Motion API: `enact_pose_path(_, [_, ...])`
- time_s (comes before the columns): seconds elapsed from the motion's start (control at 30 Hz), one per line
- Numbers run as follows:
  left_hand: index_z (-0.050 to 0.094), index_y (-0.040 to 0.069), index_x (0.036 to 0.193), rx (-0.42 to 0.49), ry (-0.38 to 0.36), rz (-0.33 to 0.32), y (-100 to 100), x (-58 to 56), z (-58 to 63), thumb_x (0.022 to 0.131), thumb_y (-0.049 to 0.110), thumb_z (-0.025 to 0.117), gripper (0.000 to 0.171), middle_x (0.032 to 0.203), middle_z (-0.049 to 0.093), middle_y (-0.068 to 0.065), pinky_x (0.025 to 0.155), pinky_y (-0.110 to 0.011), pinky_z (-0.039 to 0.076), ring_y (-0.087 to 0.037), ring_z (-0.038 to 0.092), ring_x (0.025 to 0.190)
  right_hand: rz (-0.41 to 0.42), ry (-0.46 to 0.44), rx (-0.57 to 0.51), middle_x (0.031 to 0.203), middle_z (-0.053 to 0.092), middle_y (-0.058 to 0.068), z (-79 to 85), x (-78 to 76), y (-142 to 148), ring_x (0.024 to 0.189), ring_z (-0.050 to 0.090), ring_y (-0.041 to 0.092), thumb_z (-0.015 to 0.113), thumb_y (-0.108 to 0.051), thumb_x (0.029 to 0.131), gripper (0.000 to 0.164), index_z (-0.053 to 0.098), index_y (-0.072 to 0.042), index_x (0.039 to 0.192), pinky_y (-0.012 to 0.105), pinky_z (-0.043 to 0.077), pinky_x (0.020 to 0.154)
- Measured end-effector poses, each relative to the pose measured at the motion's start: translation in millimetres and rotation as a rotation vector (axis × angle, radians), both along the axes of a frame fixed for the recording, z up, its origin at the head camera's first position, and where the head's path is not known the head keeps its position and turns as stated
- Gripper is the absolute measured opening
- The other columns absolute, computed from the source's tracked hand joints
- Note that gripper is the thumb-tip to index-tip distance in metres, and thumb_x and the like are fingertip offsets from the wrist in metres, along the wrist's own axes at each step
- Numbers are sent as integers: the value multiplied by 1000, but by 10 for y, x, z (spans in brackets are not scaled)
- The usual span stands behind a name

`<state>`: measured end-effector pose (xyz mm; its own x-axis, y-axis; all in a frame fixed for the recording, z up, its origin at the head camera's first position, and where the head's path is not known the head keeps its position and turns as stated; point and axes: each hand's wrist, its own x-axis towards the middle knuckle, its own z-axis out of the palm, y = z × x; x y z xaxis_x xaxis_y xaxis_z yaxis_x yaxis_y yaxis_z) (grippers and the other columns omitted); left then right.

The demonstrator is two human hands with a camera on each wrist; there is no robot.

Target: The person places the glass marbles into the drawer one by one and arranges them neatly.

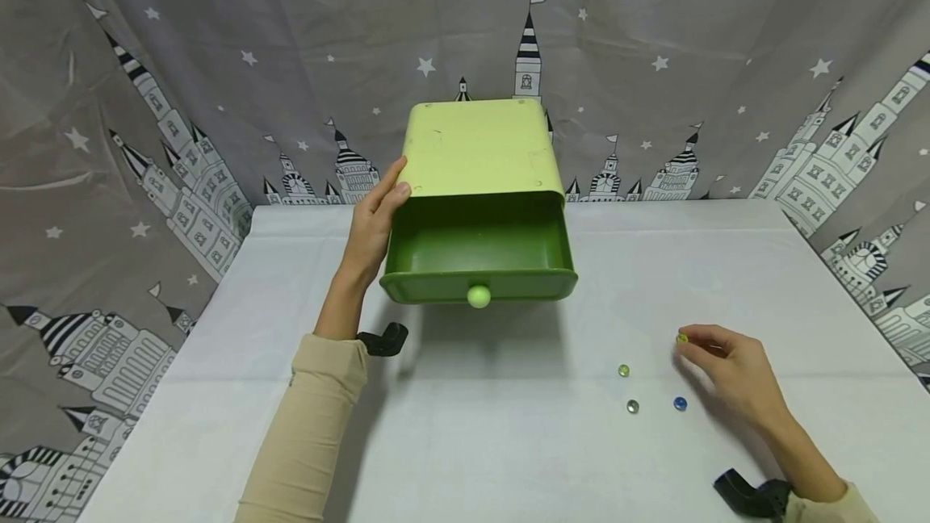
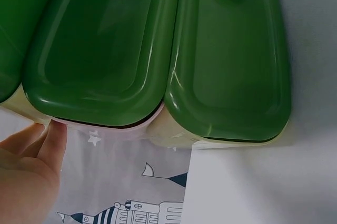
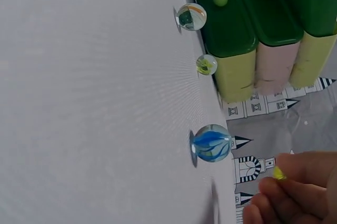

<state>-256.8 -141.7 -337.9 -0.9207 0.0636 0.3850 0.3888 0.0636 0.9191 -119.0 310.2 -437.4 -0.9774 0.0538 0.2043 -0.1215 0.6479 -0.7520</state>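
Observation:
A small drawer cabinet [image 1: 475,144] with a pale yellow top stands at the table's back; its green top drawer [image 1: 436,287] is pulled out, and nothing shows inside. Against the cabinet's left side rests my left hand [image 1: 372,228], fingers extended along the upper edge. My right hand [image 1: 741,378] pinches a yellow-green marble [image 3: 279,173] between thumb and fingertips, above the table at the right. Three marbles lie on the cloth nearby: a blue-swirled one [image 1: 680,403], a yellow-green one [image 1: 624,370] and a clear one with dark and orange colour inside [image 3: 191,17].
Below the pulled-out drawer, the left wrist view shows two closed green drawers, the middle one [image 2: 100,50] and the lower one [image 2: 237,66]. White cloth [image 1: 494,442] covers the table. A grey curtain [image 1: 327,14] with castles and stars hangs behind and at both sides.

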Motion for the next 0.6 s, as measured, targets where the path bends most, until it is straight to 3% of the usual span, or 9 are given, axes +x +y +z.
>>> enact_pose_path(0.1, [41,11,152,-2,-2,0,1,3,3,102,24,51,52,158,34,-3,116,-27,22,-10,24,145,-19,25,-23,102,71,18,41,0,-12,84,57,-11,72,-11,91,26,71,6,110,6,45,71])
enact_pose_path(0.33, [41,11,152,-3,-4,3,-5,-5,3,102,25,51,52,157,34,-3,116,-27,22,-10,25,145,-38,104,-61,94,68,-16,172,42,-122,86,59,-12,73,-9,90,20,73,3,106,5,46,75])
enact_pose_path(0.6, [41,11,152,5,-5,-3,-4,2,3,102,24,51,53,157,34,-3,116,-27,23,-10,25,145,5,126,-102,95,68,-17,273,84,-240,88,62,-8,72,-6,90,19,72,5,106,7,48,77])
